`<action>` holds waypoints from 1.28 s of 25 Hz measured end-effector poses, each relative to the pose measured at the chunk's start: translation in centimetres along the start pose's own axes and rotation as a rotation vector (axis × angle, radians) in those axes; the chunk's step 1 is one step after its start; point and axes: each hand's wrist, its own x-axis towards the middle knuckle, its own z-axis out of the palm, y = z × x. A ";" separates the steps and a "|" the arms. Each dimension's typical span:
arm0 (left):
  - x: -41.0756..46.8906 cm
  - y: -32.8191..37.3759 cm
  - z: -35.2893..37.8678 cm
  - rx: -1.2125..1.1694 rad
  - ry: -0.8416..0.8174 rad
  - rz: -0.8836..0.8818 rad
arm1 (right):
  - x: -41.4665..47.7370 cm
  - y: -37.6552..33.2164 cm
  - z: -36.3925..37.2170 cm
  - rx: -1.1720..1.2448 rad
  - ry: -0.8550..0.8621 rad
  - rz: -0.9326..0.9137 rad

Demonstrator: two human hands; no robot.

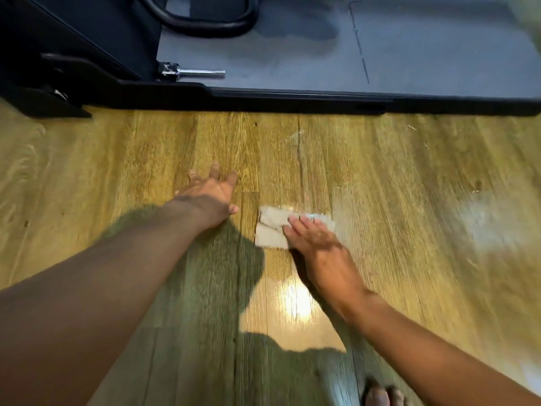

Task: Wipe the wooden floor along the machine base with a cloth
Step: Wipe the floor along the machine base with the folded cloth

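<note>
A folded pale cloth (272, 227) lies flat on the wooden floor (395, 177), a little in front of the machine's black base edge (292, 99). My right hand (314, 240) presses down on the cloth's right part, fingers flat and covering that end. My left hand (212, 194) rests on the bare floor to the left of the cloth, fingers spread, holding nothing. The image is blurred toward the right.
The machine has a grey deck (380, 48), a black housing (73, 39) at the left, a curved black tube (205, 24) and a short metal pin (202, 73). Toes (383, 395) show at the bottom edge. A bright glare patch (295, 303) lies near my right forearm.
</note>
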 end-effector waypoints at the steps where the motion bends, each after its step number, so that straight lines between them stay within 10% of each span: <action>1: 0.1 0.0 0.1 0.016 -0.005 0.017 | -2.3 -0.7 0.2 -0.007 0.001 -0.047; 9: 0.1 0.0 0.3 -0.001 -0.030 0.005 | 12.0 5.5 -1.8 -0.004 -0.063 0.233; 17: 2.4 1.5 -1.9 -0.116 0.001 -0.015 | -1.9 -0.7 0.3 -0.045 0.154 -0.018; 26: 2.9 1.9 -1.4 -0.002 0.038 -0.043 | 21.4 11.7 -2.9 -0.127 -0.062 0.099; 32: 3.0 1.7 -1.3 -0.006 0.037 -0.046 | 16.2 13.8 -2.5 0.076 0.164 0.283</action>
